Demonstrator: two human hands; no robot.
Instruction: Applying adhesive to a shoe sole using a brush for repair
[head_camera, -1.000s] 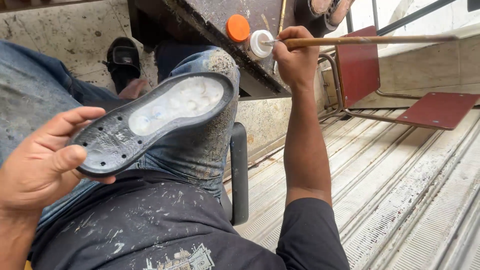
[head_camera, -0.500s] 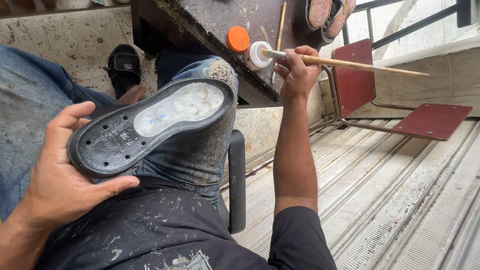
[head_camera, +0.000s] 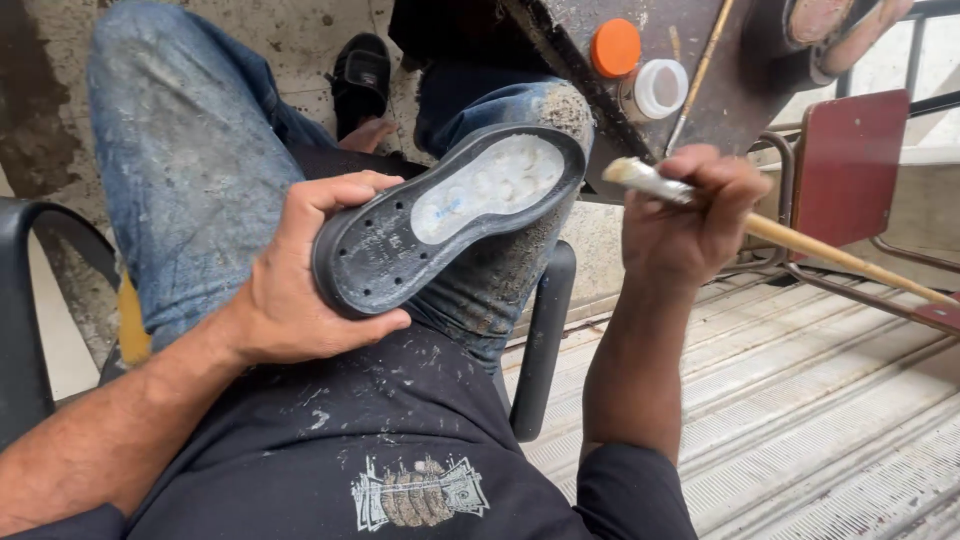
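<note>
My left hand (head_camera: 300, 285) grips the heel end of a black shoe sole (head_camera: 440, 215) with a whitish centre panel, resting on my right knee. My right hand (head_camera: 690, 215) holds a wooden-handled brush (head_camera: 800, 245), its pale bristle tip pointing left just beside the toe end of the sole. Behind the brush, on a dark stained workbench (head_camera: 740, 90), stand a small open white jar (head_camera: 655, 90) and an orange lid (head_camera: 615, 47).
I sit in a black chair whose armrest (head_camera: 540, 340) rises between my arms. A red metal chair (head_camera: 845, 165) stands at right on a ribbed metal floor (head_camera: 830, 420). A foot in a black sandal (head_camera: 360, 75) is ahead on concrete.
My right hand drew the brush back from the white jar and brought it down toward the sole. The left hand shifted its grip and turned the sole closer to me.
</note>
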